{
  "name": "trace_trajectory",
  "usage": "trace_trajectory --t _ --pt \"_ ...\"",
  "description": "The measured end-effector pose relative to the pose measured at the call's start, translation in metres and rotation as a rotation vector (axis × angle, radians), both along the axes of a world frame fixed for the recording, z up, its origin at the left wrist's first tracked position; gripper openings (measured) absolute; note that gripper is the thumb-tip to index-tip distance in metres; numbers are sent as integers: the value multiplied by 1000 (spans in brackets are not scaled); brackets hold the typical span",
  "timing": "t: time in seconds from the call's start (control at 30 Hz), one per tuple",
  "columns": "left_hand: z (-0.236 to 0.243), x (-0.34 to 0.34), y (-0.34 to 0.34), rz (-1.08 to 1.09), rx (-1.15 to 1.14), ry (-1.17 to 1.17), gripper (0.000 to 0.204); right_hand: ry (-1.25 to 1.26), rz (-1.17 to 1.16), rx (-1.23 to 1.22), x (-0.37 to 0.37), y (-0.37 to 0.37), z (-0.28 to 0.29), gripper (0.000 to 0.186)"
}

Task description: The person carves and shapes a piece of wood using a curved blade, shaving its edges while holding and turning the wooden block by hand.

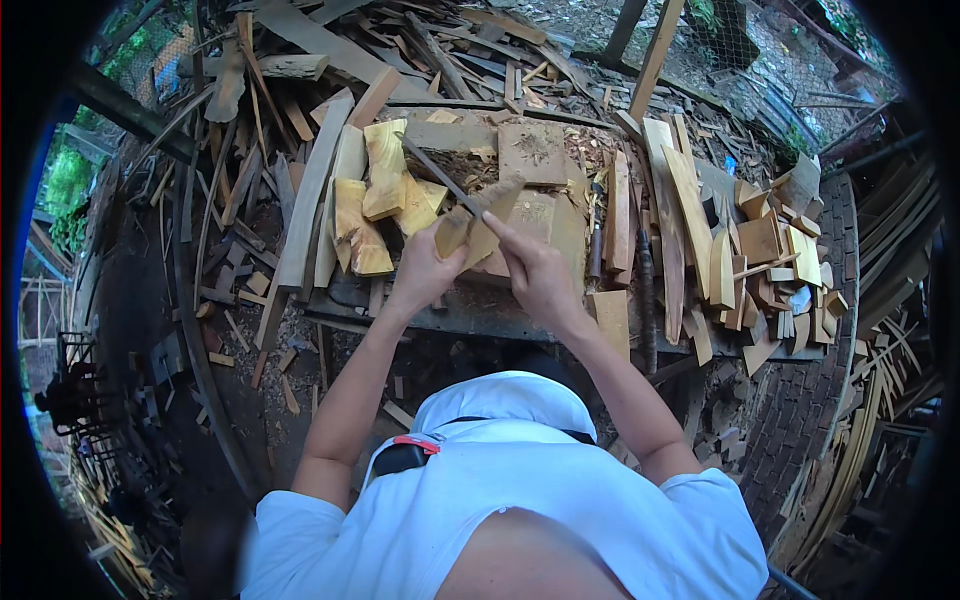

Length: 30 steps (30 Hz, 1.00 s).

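My left hand is closed around a small piece of pale wood, which it holds tilted over the workbench. My right hand grips a long, narrow, dark blade-like tool that slants away to the far left across the wood; its exact kind is unclear, and its handle end is hidden by the fingers. Left of my hands lie several yellow, roughly shaped wood pieces. Just beyond my right hand, a squared wooden block with a chipped top rests on the bench.
Right of the block lie a dark-handled tool and a longer dark rod-like tool. Long boards lean at the left. Cut wood offcuts are heaped at the right. Scrap planks pile up behind the bench.
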<state>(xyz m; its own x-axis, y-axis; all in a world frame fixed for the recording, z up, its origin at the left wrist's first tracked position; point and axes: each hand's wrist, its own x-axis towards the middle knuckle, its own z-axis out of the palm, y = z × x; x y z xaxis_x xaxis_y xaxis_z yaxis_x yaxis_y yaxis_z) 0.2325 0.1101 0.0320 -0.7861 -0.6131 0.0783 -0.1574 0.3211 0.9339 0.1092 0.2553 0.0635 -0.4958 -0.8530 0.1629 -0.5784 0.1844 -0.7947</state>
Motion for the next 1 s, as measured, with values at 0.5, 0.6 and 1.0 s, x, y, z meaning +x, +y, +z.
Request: trace_trajectory --t 0.5,0.6,1.0 --pt "-23 15 -19 6 147 88 31 305 -155 95 -3 -33 -19 39" --pt "-25 13 -13 -19 45 97 35 179 -258 47 -12 -30 -24 36" --pt "-6 14 24 -174 -353 -61 61 -75 -327 195 -94 0 -88 34"
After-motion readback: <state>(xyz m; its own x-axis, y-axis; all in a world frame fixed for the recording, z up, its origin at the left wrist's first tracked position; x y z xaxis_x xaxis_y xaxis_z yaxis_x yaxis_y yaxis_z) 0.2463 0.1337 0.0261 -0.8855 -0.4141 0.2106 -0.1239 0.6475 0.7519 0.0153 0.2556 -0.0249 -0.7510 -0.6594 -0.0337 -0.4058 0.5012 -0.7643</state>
